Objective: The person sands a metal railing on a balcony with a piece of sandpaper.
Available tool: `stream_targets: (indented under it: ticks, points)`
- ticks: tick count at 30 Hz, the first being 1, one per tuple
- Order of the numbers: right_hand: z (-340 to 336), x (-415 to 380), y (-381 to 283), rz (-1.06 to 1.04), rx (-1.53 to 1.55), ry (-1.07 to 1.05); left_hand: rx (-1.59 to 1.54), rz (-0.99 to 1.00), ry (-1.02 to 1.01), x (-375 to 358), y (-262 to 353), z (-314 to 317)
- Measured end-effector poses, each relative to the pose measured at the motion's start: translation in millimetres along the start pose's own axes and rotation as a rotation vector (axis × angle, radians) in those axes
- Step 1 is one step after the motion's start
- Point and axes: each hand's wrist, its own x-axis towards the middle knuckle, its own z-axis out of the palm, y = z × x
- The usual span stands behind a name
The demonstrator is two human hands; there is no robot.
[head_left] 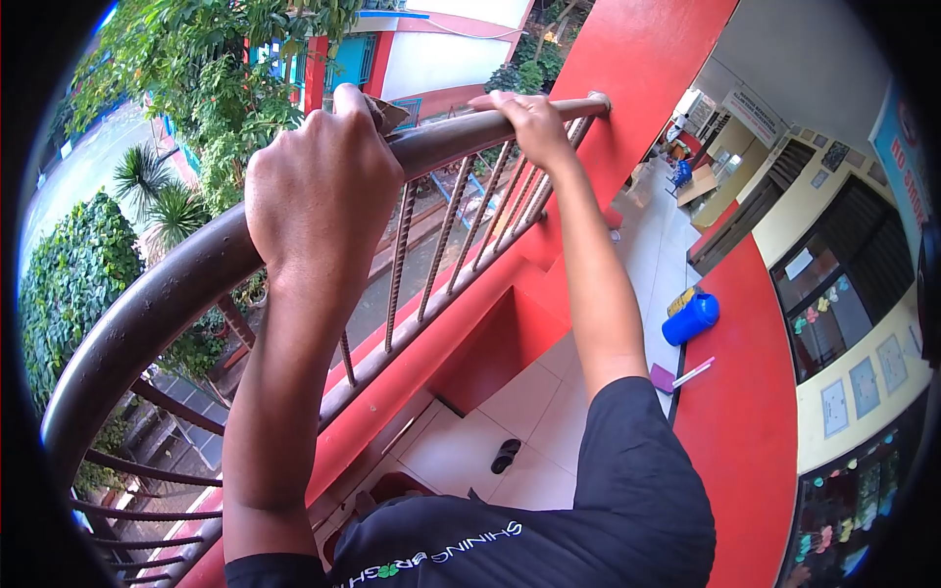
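- While two bare hands are working at one curved handrail (147,284), several leafy plants are standing beyond it at far left, at least one with spiky, fanning leaves.
- Over ten thin bars are running below the handrail; metal, ribbed like rebar. The handrail is showing thick, round, smooth and dark brown, with a glossy sheen.
- One left hand (319,186) is closing in a fist over the handrail, knuckles up. One brown piece (392,115), thin, flat and angular, is jutting from its far side, just above the handrail; the fist is seemingly pinching it, fingertips hidden.
- Two dark sandals (506,456) are lying together on pale, square-edged floor tiles (466,451).
- One right hand (529,122) is resting palm down over the handrail's farther stretch, near a red pillar (627,59); fingers loosely extended, not clenching. Whether anything is lying under the palm, cannot tell.
- One blue bin (691,318), rounded and smooth, is standing by a red wall base (735,382).
- Three pale rectangular sheets (865,385) are hanging in a row on a cream wall at far right.
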Motion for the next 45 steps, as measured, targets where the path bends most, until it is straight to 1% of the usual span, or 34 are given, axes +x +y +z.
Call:
stream_targets:
  ticks: [1, 2, 4, 5, 6, 7, 8, 10, 11, 12, 13, 14, 15, 16, 17, 18, 20, 22, 23, 24, 25, 26, 28, 30, 31, 32, 33, 35, 36, 37, 40, 42, 43, 45]
  points:
    - [21, -18, -55, 0.029, -0.054, 0.044, 0.001, -0.003, -0.018, 0, 0, 0]
    - [38, -25, -72, -0.102, 0.078, 0.030, 0.003, -0.004, -0.012, 1, 0, -1]
    - [32, -8, -33, -0.137, 0.117, 0.033, 0.010, -0.003, -0.002, -1, -1, 0]
    - [5, 0, -32, -0.124, -0.135, -0.068, 0.012, 0.006, -0.015, -3, -1, 0]
    - [-10, 16, 23, -0.281, -0.676, -0.068, 0.010, 0.010, -0.009, -2, -1, 1]
    - [-21, 21, 56, -0.109, -0.599, -0.052, 0.007, 0.008, 0.000, 0, -2, 1]
    - [-29, 30, 80, 0.009, -0.318, -0.029, 0.005, 0.004, -0.002, 0, -3, 2]
    - [-12, 31, 24, -0.071, -0.549, -0.215, -0.008, 0.008, 0.024, 1, -4, 3]
    - [12, 26, -4, -0.516, -0.495, -0.131, -0.004, 0.007, 0.023, 0, -3, 4]
    - [23, -3, -97, 0.001, -0.113, -0.258, -0.004, 0.003, 0.035, 0, -2, 3]
    - [17, -10, -120, 0.040, -0.141, -0.287, -0.003, -0.002, 0.047, 0, -2, 2]
    - [9, -17, -126, 0.086, -0.167, -0.321, 0.005, -0.004, 0.046, 1, -4, 2]
    - [2, -14, -95, 0.034, -0.052, -0.197, 0.011, -0.002, 0.040, 0, -4, 3]
    - [-2, -8, -45, -0.016, 0.057, -0.066, 0.012, 0.005, 0.039, -1, -2, 3]
    - [0, -9, 0, 0.086, -0.084, 0.137, 0.007, 0.010, 0.043, -1, -1, 2]
    - [10, -17, 24, 0.093, 0.053, 0.456, 0.025, -0.003, 0.026, -1, 0, 1]
    - [46, -34, 17, -0.044, 0.140, 0.633, 0.070, -0.027, -0.005, -1, 2, 0]
    - [84, -59, -50, -0.403, 0.043, 0.497, 0.057, -0.057, -0.013, 0, 4, -1]
    - [94, -56, -50, -0.402, 0.052, 0.507, 0.065, -0.060, -0.003, 0, 4, -1]
    - [104, -56, -45, -0.498, 0.014, 0.514, 0.073, -0.065, 0.003, -1, 5, -1]
    - [111, -61, -39, -0.586, -0.026, 0.524, 0.080, -0.077, -0.034, -1, 6, -5]
    - [102, -45, -13, -0.462, 0.057, 0.729, 0.090, -0.059, -0.042, -2, 8, -5]
    - [81, -28, 14, -0.016, 0.270, 1.008, 0.112, -0.081, -0.041, -1, 8, -5]
    - [96, -33, 6, -0.078, 0.081, 0.968, 0.138, -0.067, -0.034, -1, 9, -4]
    - [115, -46, -7, -0.281, 0.097, 0.876, 0.161, -0.063, -0.001, -1, 11, -7]
    - [126, -64, -29, -0.463, 0.130, 0.689, 0.187, -0.057, 0.025, -2, 13, -8]
    - [128, -65, -22, -0.461, 0.139, 0.704, 0.200, -0.053, 0.042, -2, 13, -6]
    - [126, -69, 0, -0.590, 0.046, 0.590, 0.215, -0.053, 0.058, 1, 12, -5]
    - [109, -56, 18, -0.422, 0.149, 0.735, 0.223, -0.046, 0.051, -2, 12, -4]
    - [89, -43, 25, -0.119, 0.265, 0.892, 0.213, -0.057, 0.042, -1, 13, -4]
    - [92, -37, 19, -0.096, 0.209, 0.947, 0.247, -0.099, 0.024, 0, 15, -2]
    - [120, -64, -38, -0.449, 0.165, 0.659, 0.256, -0.099, 0.067, 0, 16, 0]
    - [115, -60, -32, -0.449, 0.171, 0.661, 0.254, -0.103, 0.065, 0, 17, -1]
    - [96, -48, -12, -0.362, 0.162, 0.790, 0.260, -0.103, 0.054, -1, 16, -1]
